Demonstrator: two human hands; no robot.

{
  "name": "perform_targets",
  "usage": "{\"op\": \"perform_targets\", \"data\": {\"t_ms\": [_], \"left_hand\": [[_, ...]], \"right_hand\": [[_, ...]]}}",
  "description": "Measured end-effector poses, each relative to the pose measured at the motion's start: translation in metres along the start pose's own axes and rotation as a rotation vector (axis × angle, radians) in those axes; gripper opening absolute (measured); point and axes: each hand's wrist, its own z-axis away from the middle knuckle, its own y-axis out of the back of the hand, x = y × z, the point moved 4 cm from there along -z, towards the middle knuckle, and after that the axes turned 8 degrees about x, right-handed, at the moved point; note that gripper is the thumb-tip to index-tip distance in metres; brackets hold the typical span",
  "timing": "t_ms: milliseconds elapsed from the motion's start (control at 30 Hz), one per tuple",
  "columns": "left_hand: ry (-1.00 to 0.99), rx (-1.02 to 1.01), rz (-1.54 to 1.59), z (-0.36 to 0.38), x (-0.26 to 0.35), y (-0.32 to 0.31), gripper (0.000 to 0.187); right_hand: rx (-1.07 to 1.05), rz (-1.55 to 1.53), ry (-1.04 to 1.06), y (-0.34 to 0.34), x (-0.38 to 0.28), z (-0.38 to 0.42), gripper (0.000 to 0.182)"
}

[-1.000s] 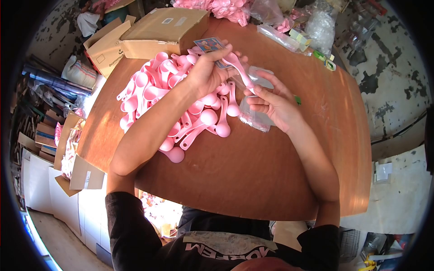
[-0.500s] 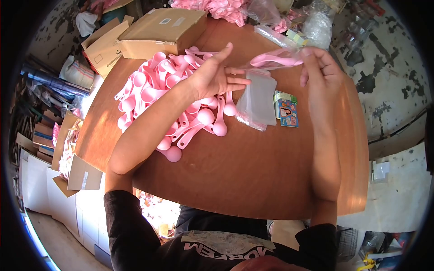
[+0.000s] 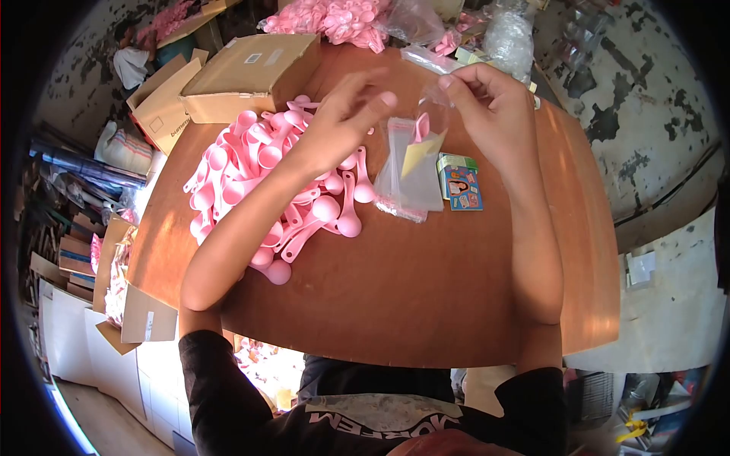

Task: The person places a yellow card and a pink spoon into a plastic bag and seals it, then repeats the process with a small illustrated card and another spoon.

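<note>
My right hand (image 3: 487,99) pinches the edge of a clear plastic bag (image 3: 435,97). A pink spoon (image 3: 421,128) and a yellowish card (image 3: 423,154) show below it, above a stack of clear bags (image 3: 418,190). My left hand (image 3: 346,121) is raised, thumb and fingers apart, holding nothing, over the right side of a pile of pink spoons (image 3: 247,163). A small stack of printed cards (image 3: 461,186) lies right of the bags.
A closed cardboard box (image 3: 251,72) stands at the table's back left, beside an open box (image 3: 163,106). Pink bagged items (image 3: 334,21) and bubble wrap (image 3: 509,38) lie at the back. Another person (image 3: 131,61) is at the far left.
The bag has tipped from nearly level to hanging, and the spoon's visible end is now lower. Both hands have shifted left in view. A yellowish card has come into view.
</note>
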Motion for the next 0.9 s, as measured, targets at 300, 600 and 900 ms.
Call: {"op": "perform_targets", "data": {"t_ms": [300,600,900], "left_hand": [[-0.017,-0.057,0.101,0.006,0.045,-0.028,0.02],[0.016,-0.174,0.065,0.015,0.047,-0.038,0.017],[-0.013,-0.026,0.11,0.019,0.049,-0.036,0.022]], "right_hand": [[0.017,-0.22,-0.175,0.01,0.003,0.005,0.021],[-0.176,-0.353,-0.067,0.008,0.002,0.008,0.018],[0.087,-0.189,0.207,0.022,-0.021,0.003,0.008]]}}
